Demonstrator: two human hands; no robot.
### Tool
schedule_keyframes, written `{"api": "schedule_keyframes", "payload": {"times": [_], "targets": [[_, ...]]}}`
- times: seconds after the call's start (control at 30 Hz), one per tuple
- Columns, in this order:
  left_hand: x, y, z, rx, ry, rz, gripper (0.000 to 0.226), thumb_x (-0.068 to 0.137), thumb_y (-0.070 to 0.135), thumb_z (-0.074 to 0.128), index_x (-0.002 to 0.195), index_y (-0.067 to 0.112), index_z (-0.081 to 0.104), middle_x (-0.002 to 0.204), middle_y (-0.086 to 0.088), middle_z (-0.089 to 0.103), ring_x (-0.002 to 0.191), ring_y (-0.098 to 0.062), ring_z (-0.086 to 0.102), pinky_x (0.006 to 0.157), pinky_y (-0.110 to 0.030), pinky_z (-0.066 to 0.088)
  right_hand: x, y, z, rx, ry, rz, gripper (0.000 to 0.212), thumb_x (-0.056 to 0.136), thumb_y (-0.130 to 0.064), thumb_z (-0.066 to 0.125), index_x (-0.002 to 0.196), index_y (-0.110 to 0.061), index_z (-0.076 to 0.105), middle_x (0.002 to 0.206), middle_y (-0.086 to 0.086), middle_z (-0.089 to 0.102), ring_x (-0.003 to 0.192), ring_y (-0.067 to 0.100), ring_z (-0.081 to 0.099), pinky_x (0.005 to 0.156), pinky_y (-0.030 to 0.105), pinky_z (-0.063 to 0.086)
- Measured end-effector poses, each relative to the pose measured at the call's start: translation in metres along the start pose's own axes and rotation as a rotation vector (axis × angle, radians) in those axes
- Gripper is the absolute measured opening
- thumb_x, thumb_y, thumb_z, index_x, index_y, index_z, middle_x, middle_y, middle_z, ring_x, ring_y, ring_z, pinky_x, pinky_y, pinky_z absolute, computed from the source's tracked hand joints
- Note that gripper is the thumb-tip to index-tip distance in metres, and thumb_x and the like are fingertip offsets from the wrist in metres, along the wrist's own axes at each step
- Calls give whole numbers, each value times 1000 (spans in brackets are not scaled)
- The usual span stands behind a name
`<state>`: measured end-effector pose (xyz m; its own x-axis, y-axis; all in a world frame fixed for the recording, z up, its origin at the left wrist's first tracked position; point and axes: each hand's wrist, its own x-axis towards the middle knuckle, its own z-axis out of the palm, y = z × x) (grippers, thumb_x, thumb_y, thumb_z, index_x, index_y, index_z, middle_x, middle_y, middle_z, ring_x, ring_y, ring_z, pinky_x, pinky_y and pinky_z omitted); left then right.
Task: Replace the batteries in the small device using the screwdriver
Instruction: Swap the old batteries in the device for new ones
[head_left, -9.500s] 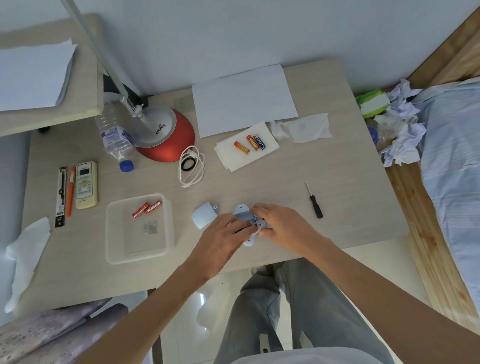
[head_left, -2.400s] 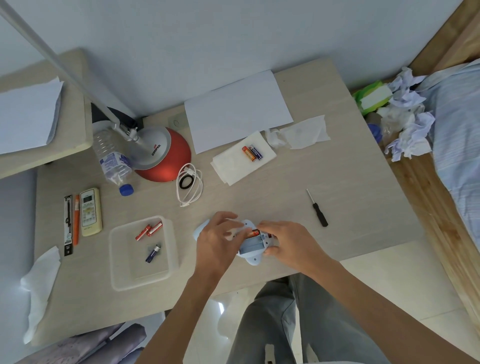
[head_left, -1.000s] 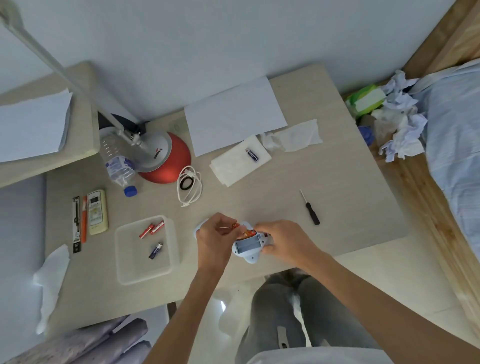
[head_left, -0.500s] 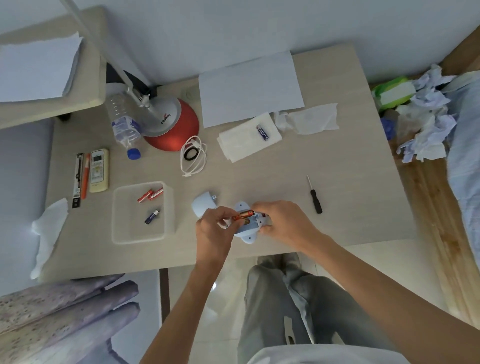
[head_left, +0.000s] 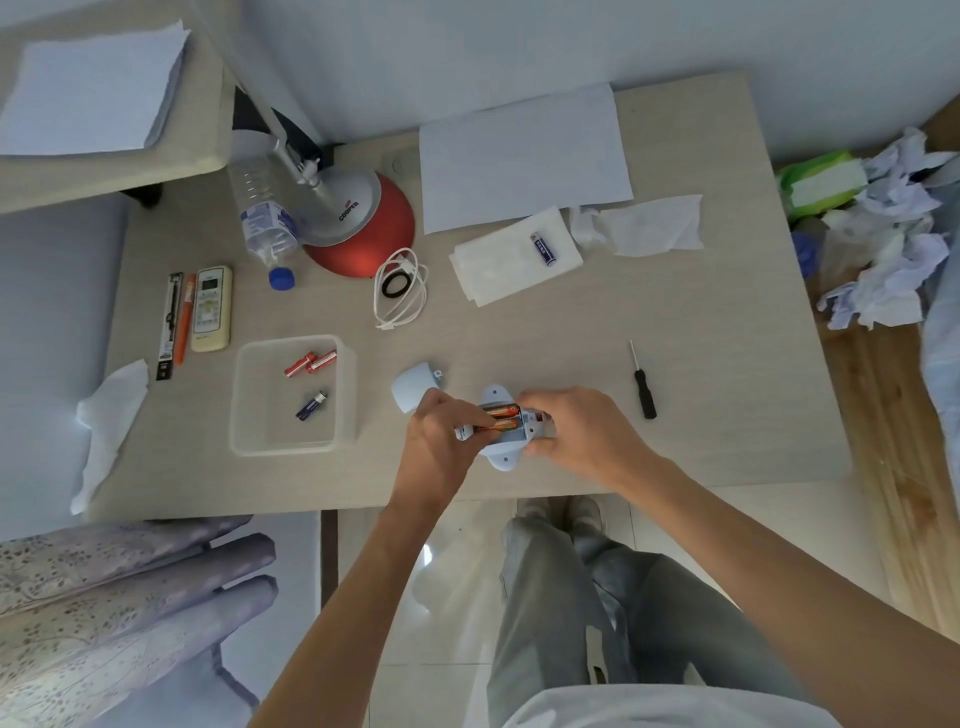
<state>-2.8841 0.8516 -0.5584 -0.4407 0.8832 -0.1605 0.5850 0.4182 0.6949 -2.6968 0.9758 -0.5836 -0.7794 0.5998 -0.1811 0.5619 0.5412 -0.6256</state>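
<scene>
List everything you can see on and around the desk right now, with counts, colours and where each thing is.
device: 1, pale blue, near desk edge, open
batteries in device: 2, orange
cover: 1, pale blue, left of device
screwdriver: 1, black handle, right of device
tray: 1, clear, left; holds 2 red and 1 blue batteries
napkin: 1, white, centre back; 1 blue battery on it
lamp base: 1, red
bottle: 1, clear
remote: 1, cream
cable: 1, white
left hand: on batteries
right hand: on device
</scene>
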Motion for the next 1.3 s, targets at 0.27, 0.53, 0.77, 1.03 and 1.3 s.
{"api": "schedule_keyframes", "payload": {"times": [0.27, 0.53, 0.77, 1.03, 1.3], "targets": [[11, -5, 6, 53, -60, 37, 14, 75, 12, 97, 86, 13, 87, 88, 9, 63, 92, -16, 55, 80, -17, 43, 2, 0, 1, -7, 0, -19, 48, 85, -46, 84, 129, -35, 67, 106, -13, 78, 83, 8, 68, 70, 16, 40], [10, -9, 9, 44, -65, 10, 17, 77, 14, 96, 91, 16, 88, 87, 10, 62, 93, -14, 49, 80, -13, 38, 1, 0, 3, 5, -3, -14, 51, 83, -43, 86, 130, -34, 68, 108, -12, 79, 85, 11, 70, 76, 22, 51], [14, -9, 10, 65, -79, 15, 15, 77, 12, 96, 90, 15, 88, 88, 6, 64, 92, -15, 49, 78, -15, 37, 1, 2, 4, 8, -9, -8, 54, 83, -46, 86, 132, -32, 67, 114, -12, 79, 92, 11, 72, 81, 20, 52], [13, -6, 10, 106, -84, 47, 16, 78, 13, 95, 92, 16, 87, 89, 7, 64, 91, -17, 51, 80, -16, 40, 1, 1, 1, 20, -23, 15, 54, 83, -45, 88, 131, -31, 68, 112, -11, 79, 91, 12, 72, 77, 18, 44], [50, 29, -32, 136, -225, 142, 19, 91, 29, 86, 109, 22, 84, 92, 9, 70, 80, -6, 63, 74, -24, 52, 1, 0, -7, 7, -29, 19, 52, 82, -42, 88, 130, -32, 70, 112, -13, 79, 87, 8, 67, 68, 4, 24]]}}
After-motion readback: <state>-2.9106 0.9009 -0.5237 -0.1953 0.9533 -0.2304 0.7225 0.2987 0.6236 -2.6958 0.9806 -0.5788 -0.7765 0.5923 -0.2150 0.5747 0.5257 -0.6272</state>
